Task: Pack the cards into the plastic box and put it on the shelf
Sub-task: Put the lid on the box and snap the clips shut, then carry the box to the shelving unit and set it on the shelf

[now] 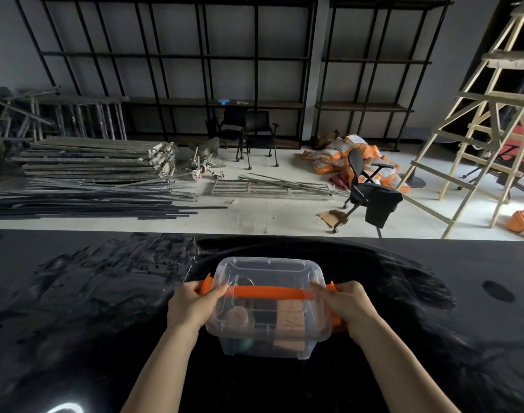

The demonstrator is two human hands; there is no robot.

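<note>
A clear plastic box with its lid on stands on the glossy black table, near the front middle. An orange handle lies flat across the lid, and orange latches stick out at both ends. Through the lid I make out cards and other small items, blurred. My left hand grips the box's left side at the orange latch, thumb on the lid. My right hand grips the right side the same way.
Beyond the table's far edge lies a pale floor with stacked metal frames, loose bars, office chairs, orange sacks and a wooden ladder. Black shelving lines the back wall.
</note>
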